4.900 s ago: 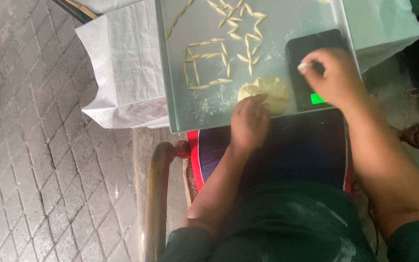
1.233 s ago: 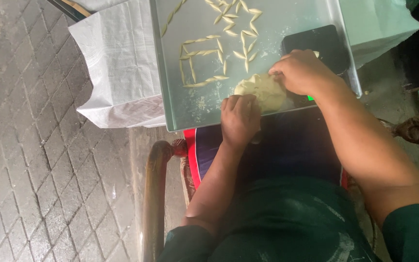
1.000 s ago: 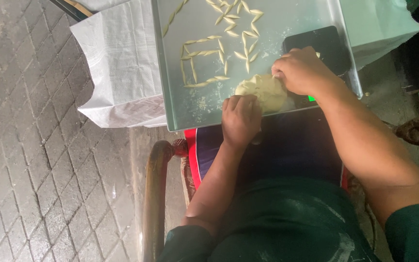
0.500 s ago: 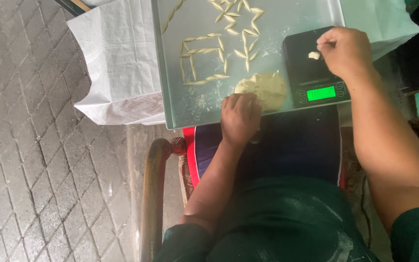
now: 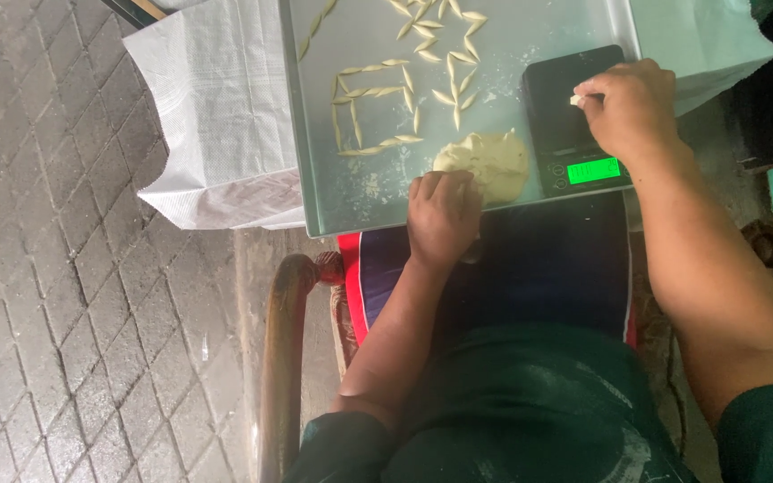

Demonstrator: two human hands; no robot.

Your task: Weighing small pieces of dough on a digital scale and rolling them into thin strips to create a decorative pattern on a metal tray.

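Left hand (image 5: pixel 443 215) rests knuckles-up against the dough lump (image 5: pixel 485 163); right hand (image 5: pixel 630 107) pinches a small dough piece (image 5: pixel 574 100) over the scale (image 5: pixel 564 125)

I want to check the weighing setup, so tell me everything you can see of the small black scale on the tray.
The small black digital kitchen scale is a flat rectangular slab, plastic by the look, lying at the right end of the pale metal tray, beside the lump of pale dough. Its dark platform looks bare; a lit green display sits on its near edge. The right hand hovers over its right side, pinching a small dough piece; contact with the platform cannot be told.
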